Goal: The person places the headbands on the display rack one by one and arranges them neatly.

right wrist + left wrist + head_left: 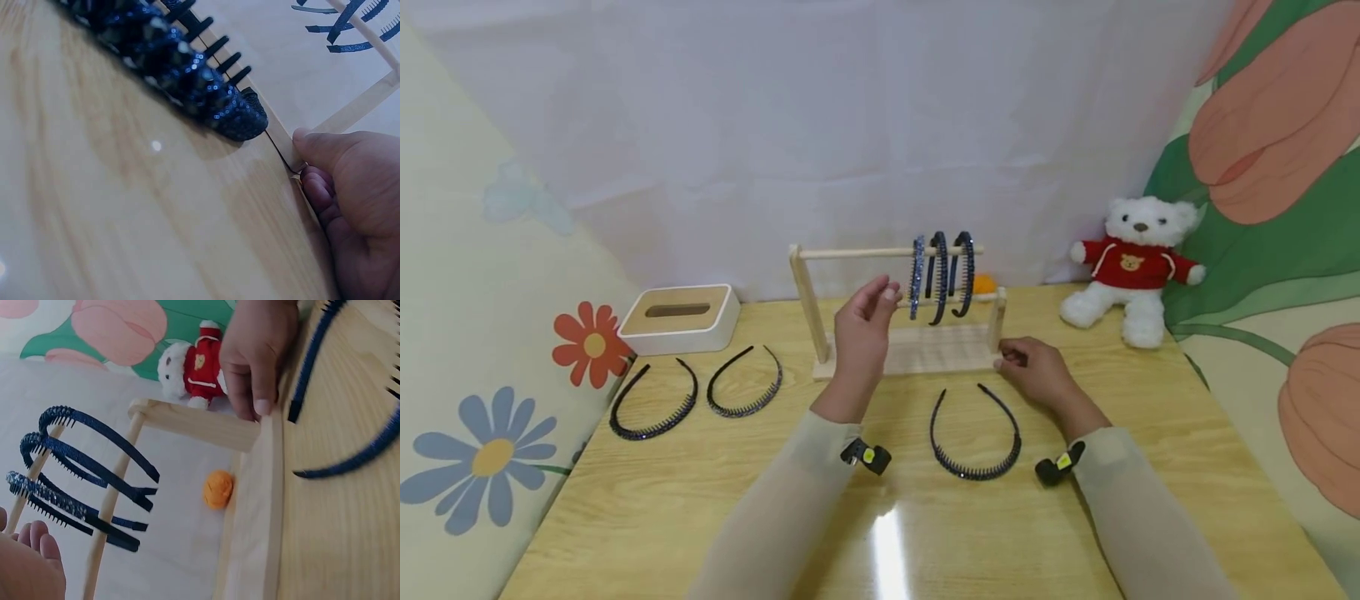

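Observation:
A wooden rack (805, 292) with two crossbars carries three dark toothed headbands toward its right end. The leftmost one is a glittery blue headband (917, 279). Just left of it my left hand (861, 342) is raised before the bars, fingers loosely bent with nothing in them. At the rack's right base corner, my right hand (1037, 371) grips the wood, its thumb on the edge and its other fingers curled at the end, as the right wrist view shows. Between my forearms a dark beaded headband (976, 473) lies on the table, its ends toward the rack.
Two more headbands, a black one (655, 432) and a glittery one (747, 410), lie at the left. Behind them stands a white tissue box (730, 321) with a wooden top. A white teddy bear (1131, 260) sits back right; an orange ball (983, 286) is behind the rack.

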The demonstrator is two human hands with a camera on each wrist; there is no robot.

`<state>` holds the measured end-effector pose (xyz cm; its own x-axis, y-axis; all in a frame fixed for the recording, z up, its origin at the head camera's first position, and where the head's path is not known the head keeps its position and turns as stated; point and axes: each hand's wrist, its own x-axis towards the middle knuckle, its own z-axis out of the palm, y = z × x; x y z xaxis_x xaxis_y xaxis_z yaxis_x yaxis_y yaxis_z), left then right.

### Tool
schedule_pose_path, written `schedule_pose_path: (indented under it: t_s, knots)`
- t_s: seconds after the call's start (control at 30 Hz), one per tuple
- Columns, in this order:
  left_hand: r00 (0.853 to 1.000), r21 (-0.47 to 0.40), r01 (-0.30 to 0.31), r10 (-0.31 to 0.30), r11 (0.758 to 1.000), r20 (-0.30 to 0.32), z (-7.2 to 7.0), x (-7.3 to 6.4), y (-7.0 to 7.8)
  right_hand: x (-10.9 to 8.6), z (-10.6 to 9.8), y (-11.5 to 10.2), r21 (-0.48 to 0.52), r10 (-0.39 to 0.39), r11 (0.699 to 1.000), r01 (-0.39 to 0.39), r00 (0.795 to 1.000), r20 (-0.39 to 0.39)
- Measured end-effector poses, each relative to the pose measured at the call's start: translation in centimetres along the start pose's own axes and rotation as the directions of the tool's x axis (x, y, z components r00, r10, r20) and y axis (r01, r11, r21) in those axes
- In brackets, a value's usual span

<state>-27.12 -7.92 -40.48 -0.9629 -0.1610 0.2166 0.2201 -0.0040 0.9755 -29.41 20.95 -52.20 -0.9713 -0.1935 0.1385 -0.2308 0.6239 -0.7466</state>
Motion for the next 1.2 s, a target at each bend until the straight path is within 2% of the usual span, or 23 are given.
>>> schedule_pose_path:
  t_s: [0.07, 0.13, 0.2, 0.23, 0.27, 0.3, 0.33, 0.4, 0.43, 0.47, 0.5, 0.53, 0.6, 0.7, 0.8, 1.0, 1.07, 1.1, 1.2]
  knots:
    - [0.999, 0.081, -0.053, 0.053, 0.995, -0.004, -0.8, -0.7, -0.2, 0.0, -0.1, 0.0, 0.0, 0.001, 1.0, -0.001, 1.0, -0.001]
    - [0.993, 0.188, -0.12, 0.116, 0.975, 0.033, -1.5, -1.5, -0.5, 0.0, -0.2, 0.0, -0.004, -0.004, 1.0, 0.004, 1.0, -0.004]
    - [0.977, 0.302, -0.197, 0.162, 0.933, 0.136, -2.1, -2.5, -0.8, 0.0, -0.2, 0.1, -0.006, -0.008, 1.0, 0.008, 1.0, -0.011]
    - [0.961, 0.356, -0.241, 0.171, 0.903, 0.216, -2.4, -3.0, -0.9, 0.0, -0.2, 0.1, -0.007, -0.011, 1.0, 0.01, 1.0, -0.013]
    - [0.935, 0.405, -0.291, 0.167, 0.867, 0.314, -2.6, -3.6, -1.0, 0.0, -0.2, 0.1, -0.007, -0.013, 1.0, 0.013, 1.0, -0.015]
    - [0.896, 0.444, -0.34, 0.143, 0.829, 0.42, -2.7, -4.1, -1.1, 0.0, -0.2, 0.1, -0.007, -0.014, 1.0, 0.013, 1.0, -0.015]
    - [0.844, 0.473, -0.396, 0.108, 0.787, 0.525, -2.8, -4.7, -1.2, 0.0, -0.2, 0.2, -0.003, -0.012, 1.0, 0.012, 1.0, -0.015]
    - [0.715, 0.51, -0.502, 0.004, 0.698, 0.699, -2.7, -5.6, -1.2, -0.1, -0.1, 0.1, 0.004, -0.006, 1.0, 0.006, 1.0, -0.009]
    - [0.649, 0.514, -0.55, -0.05, 0.659, 0.759, -2.5, -6.1, -1.2, -0.1, -0.1, 0.1, 0.005, -0.007, 1.0, 0.007, 1.0, -0.005]
    - [0.59, 0.516, -0.592, -0.103, 0.619, 0.8, -2.3, -6.5, -1.2, -0.1, 0.0, 0.1, 0.01, -0.004, 1.0, 0.004, 1.0, 0.0]
    - [0.541, 0.517, -0.628, -0.15, 0.582, 0.827, -2.1, -6.8, -1.3, -0.1, 0.0, 0.1, 0.013, -0.002, 1.0, 0.002, 1.0, 0.004]
    - [0.502, 0.515, -0.662, -0.187, 0.544, 0.844, -1.8, -7.2, -1.3, -0.1, 0.1, 0.1, 0.017, 0.0, 1.0, 0.0, 1.0, 0.006]
    - [0.449, 0.502, -0.715, -0.231, 0.487, 0.863, -1.3, -7.6, -1.7, -0.1, 0.1, 0.1, 0.02, 0.004, 1.0, -0.005, 1.0, 0.009]
    - [0.401, 0.473, -0.772, -0.251, 0.424, 0.881, -0.8, -7.9, -2.4, -0.2, 0.2, 0.1, 0.017, 0.013, 1.0, -0.014, 1.0, 0.01]
    - [0.373, 0.445, -0.804, -0.25, 0.395, 0.894, -0.4, -7.9, -3.0, -0.3, 0.2, 0.1, 0.015, 0.021, 1.0, -0.021, 1.0, 0.009]
    - [0.336, 0.423, -0.794, -0.264, 0.437, 0.904, 0.3, -8.0, -3.4, -0.3, 0.2, 0.0, 0.016, 0.032, 0.999, -0.032, 0.999, 0.017]
    - [0.32, 0.407, -0.799, -0.26, 0.444, 0.911, 0.3, -8.1, -3.7, -0.2, 0.1, 0.0, 0.005, 0.018, 1.0, -0.018, 1.0, 0.011]
    - [0.312, 0.397, -0.805, -0.255, 0.44, 0.915, 0.4, -8.1, -3.9, -0.2, 0.1, -0.1, -0.002, 0.007, 1.0, -0.007, 1.0, 0.005]
    - [0.303, 0.38, -0.814, -0.236, 0.44, 0.923, 0.3, -8.1, -4.4, -0.1, 0.0, -0.2, -0.02, -0.025, 0.999, 0.025, 1.0, -0.01]
